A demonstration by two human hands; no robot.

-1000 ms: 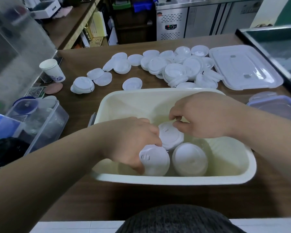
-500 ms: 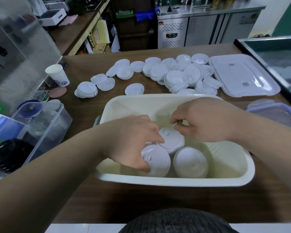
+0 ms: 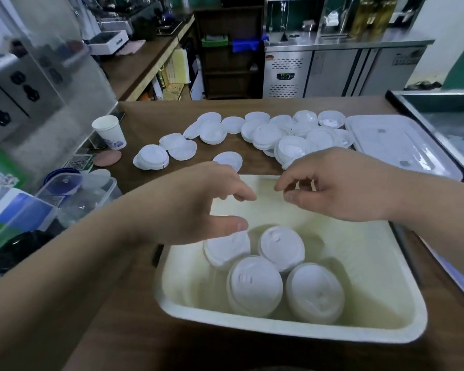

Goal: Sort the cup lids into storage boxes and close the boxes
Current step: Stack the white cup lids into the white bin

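Note:
A cream storage box (image 3: 402, 325) sits on the brown table in front of me. Inside it lie several stacks of white cup lids (image 3: 255, 285) near its front left corner. My left hand (image 3: 198, 202) hovers above the box's left side, fingers relaxed and holding nothing. My right hand (image 3: 340, 186) hovers above the box's far edge, fingers loosely bent, also holding nothing. Many loose white lids (image 3: 268, 132) lie scattered on the table behind the box. A flat white box lid (image 3: 394, 143) lies at the back right.
A paper cup (image 3: 110, 132) stands at the left. A clear container (image 3: 73, 194) with blue-lidded items sits at the left edge beside a black round object (image 3: 19, 253). Another clear box (image 3: 461, 282) shows at the right edge. A metal-framed counter (image 3: 439, 108) borders the far right.
Both hands have let go of the lid stacks in the box and lifted up above it. The camera view has tilted upward.

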